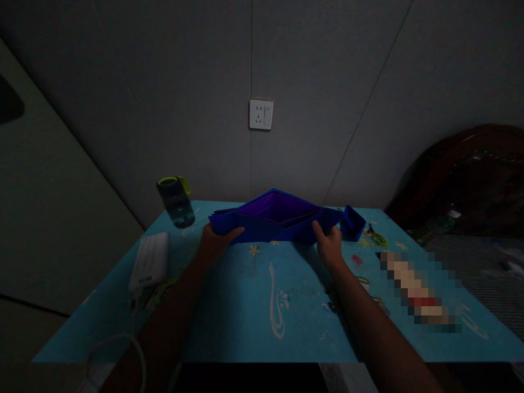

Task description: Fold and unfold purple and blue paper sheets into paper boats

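A folded blue and purple paper sheet (274, 218) lies at the far middle of the light blue table (262, 305), partly lifted open. My left hand (215, 243) grips its left end, thumb on top. My right hand (329, 240) pinches its right part, fingers closed on the paper. A small folded blue paper piece (352, 222) sits just right of the sheet.
A clear water bottle (177, 203) with a yellow-green lid stands at the far left. A white power bank (149, 261) with a white cable (118, 349) lies on the left side. A wall socket (261, 114) is on the grey wall. A dark bed headboard (462, 174) is at the right.
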Motion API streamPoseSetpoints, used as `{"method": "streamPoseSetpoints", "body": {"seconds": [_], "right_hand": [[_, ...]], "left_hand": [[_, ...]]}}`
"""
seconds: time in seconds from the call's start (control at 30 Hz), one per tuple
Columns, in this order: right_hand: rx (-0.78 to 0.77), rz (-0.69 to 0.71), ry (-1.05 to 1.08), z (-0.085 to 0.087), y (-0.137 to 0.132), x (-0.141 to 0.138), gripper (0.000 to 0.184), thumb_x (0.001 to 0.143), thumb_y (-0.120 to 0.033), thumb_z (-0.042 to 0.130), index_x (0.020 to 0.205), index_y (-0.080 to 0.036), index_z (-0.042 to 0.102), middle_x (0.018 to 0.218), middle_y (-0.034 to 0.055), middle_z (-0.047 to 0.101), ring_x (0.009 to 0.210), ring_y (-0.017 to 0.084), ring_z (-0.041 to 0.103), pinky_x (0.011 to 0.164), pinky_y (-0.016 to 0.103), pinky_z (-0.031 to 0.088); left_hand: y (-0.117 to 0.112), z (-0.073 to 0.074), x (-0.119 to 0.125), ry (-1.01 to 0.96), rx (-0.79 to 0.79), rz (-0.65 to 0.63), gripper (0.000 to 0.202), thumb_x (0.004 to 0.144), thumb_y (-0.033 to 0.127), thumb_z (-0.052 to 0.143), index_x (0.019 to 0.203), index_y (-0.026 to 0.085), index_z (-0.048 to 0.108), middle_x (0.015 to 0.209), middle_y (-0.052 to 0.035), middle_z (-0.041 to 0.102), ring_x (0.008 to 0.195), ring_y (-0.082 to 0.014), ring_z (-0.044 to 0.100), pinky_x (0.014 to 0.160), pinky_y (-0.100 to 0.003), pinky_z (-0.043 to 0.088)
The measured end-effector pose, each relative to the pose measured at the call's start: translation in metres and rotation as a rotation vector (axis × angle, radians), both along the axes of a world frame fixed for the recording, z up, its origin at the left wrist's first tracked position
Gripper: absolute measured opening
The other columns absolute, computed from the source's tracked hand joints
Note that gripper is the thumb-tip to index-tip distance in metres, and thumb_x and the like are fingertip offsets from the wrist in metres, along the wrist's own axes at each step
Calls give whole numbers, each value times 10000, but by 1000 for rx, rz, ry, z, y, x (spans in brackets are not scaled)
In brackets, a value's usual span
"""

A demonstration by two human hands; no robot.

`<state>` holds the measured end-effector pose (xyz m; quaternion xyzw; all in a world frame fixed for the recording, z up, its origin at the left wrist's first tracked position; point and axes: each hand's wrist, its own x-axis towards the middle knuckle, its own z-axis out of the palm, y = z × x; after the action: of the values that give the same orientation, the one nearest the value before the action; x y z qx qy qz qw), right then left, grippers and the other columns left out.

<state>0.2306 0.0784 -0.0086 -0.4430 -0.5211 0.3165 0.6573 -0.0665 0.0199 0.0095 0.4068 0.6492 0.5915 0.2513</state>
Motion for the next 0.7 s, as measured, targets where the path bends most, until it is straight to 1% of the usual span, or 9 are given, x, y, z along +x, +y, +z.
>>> {"method": "streamPoseSetpoints", "body": {"seconds": [0.13,0.2,0.33,0.4,0.57,0.63,0.7], "right_hand": [[86,-15,42,2,-3,-2,403,727,-477,745,961,-161,656,936,79,734,853,209,653,817,370,521],[91,-5,47,3,-3,-4,410,727,-465,748,985,-163,645,954,81,734,859,206,656,828,369,521],[77,10,48,1,-3,-7,441,733,-473,739,1027,-161,633,991,95,734,877,216,665,830,371,526],[78,9,44,0,-3,-7,447,739,-473,733,1040,-159,630,999,98,733,882,221,665,825,370,525],[55,-12,3,-1,-3,-6,422,743,-469,720,1003,-147,640,934,88,731,814,211,647,778,353,515],[66,-30,-6,0,-3,-5,395,749,-460,708,982,-148,643,925,82,725,806,203,635,774,342,507],[84,-64,-30,1,-4,-5,378,753,-449,699,976,-149,643,916,75,716,811,200,620,773,330,497]], "left_hand": [[-3,6,1,27,67,-46,398,545,359,849,843,151,686,875,-90,764,853,-284,725,782,-398,609],[-3,7,2,26,76,-65,366,582,369,825,847,151,697,883,-87,766,863,-281,726,792,-391,603],[-2,3,7,4,59,-34,405,628,392,790,938,147,698,949,-97,762,915,-287,720,819,-397,591],[-2,0,8,-11,48,-19,426,624,403,791,951,149,693,947,-99,761,914,-289,720,809,-396,592],[-1,-3,3,-45,-10,-53,460,563,418,823,917,153,693,915,-98,764,890,-302,722,784,-405,595],[0,-2,1,-28,-14,-56,463,570,445,814,906,146,699,902,-101,764,873,-307,724,785,-414,592],[1,-1,-1,1,4,-64,434,608,466,785,886,143,706,874,-97,765,853,-301,727,783,-407,589]]}}
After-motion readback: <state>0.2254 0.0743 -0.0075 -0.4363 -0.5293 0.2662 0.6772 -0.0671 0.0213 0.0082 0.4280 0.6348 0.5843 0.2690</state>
